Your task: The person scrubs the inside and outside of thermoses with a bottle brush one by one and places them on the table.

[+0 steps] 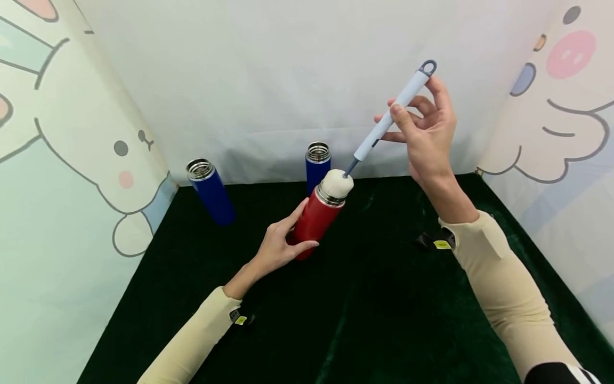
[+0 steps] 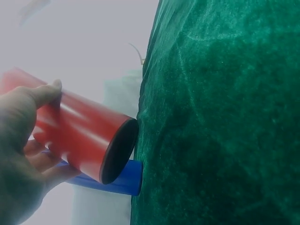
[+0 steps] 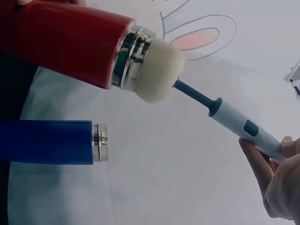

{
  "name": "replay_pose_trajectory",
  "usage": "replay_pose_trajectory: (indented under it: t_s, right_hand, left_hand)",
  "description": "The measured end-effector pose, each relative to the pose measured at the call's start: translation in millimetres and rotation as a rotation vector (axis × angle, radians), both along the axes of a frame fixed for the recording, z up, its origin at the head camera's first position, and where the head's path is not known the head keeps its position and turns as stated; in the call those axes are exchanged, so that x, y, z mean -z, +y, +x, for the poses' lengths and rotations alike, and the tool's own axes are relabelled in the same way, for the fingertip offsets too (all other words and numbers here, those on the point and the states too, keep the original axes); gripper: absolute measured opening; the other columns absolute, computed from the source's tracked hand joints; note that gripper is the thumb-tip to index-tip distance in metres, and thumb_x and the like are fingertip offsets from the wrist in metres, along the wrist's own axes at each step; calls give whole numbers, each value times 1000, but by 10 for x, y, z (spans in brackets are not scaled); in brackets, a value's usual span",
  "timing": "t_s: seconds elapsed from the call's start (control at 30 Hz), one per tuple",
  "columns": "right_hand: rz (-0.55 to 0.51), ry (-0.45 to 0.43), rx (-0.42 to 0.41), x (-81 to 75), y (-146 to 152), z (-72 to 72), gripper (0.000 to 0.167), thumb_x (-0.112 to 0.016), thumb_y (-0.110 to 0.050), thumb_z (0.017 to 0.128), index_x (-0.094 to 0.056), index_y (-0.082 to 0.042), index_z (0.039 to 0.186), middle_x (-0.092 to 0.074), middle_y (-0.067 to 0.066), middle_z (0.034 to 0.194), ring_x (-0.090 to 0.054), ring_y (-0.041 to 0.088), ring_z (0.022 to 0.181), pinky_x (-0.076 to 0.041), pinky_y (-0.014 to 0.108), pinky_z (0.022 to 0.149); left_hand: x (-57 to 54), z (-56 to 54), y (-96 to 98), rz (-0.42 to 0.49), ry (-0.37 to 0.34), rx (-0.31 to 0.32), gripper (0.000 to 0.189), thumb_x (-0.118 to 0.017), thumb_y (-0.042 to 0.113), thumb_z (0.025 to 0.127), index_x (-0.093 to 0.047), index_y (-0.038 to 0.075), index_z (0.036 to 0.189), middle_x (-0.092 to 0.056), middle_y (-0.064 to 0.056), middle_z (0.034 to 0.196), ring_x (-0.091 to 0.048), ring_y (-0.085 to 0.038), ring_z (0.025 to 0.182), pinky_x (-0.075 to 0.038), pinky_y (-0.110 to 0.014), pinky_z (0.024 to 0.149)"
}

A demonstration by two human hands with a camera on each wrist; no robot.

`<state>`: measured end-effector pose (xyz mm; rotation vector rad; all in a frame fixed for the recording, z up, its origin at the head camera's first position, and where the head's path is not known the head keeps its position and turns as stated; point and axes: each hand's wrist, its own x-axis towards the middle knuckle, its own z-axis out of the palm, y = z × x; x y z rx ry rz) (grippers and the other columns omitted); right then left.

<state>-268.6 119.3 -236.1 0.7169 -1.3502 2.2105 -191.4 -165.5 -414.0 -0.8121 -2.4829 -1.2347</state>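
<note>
My left hand (image 1: 275,246) grips a red vacuum flask (image 1: 317,220) round its body. The flask is lidless and tilted, its mouth leaning up to the right. In the left wrist view its dark base (image 2: 119,151) hangs over the cloth. A bottle brush (image 1: 386,125) with a pale blue handle and a loop at its end is pinched in my right hand (image 1: 429,130). Its white sponge head (image 3: 161,70) sits at the flask's mouth, mostly outside the steel neck (image 3: 132,57). How far the sponge reaches inside is hidden.
One blue flask (image 1: 211,194) without a lid stands at the back left. Another blue flask (image 1: 316,168), also open-topped, is behind the red one, partly covered by it. Dark green cloth (image 1: 384,298) covers the table, with a white curtain (image 1: 268,69) behind and printed panels at both sides.
</note>
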Motion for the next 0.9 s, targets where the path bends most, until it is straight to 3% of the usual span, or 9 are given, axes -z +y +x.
replay_pose_trajectory:
  t_s: [0.3, 0.53, 0.9]
  right_hand:
    - [25, 38, 4, -4, 46, -5, 46, -65, 8, 94, -56, -6, 137, -69, 18, 97, -77, 29, 76, -63, 39, 63]
    - [-34, -28, -66, -38, 97, -16, 51, -64, 11, 93, -52, -5, 140, -67, 18, 96, -76, 31, 75, -63, 40, 63]
    - [-65, -22, -120, -91, 158, -47, 53, -61, 11, 94, -50, -5, 144, -66, 19, 97, -75, 32, 74, -63, 45, 65]
  left_hand:
    - [-6, 24, -5, 26, -39, 17, 98, -86, 18, 83, -29, 19, 163, -61, -15, 143, -66, -30, 123, -60, -47, 94]
    - [-4, 17, 1, 45, -79, 35, 97, -86, 18, 84, -29, 18, 163, -60, -14, 145, -66, -29, 124, -59, -47, 96]
    - [-50, 21, 16, 66, -103, 67, 95, -84, 19, 87, -27, 27, 163, -59, -12, 147, -66, -28, 125, -58, -47, 98]
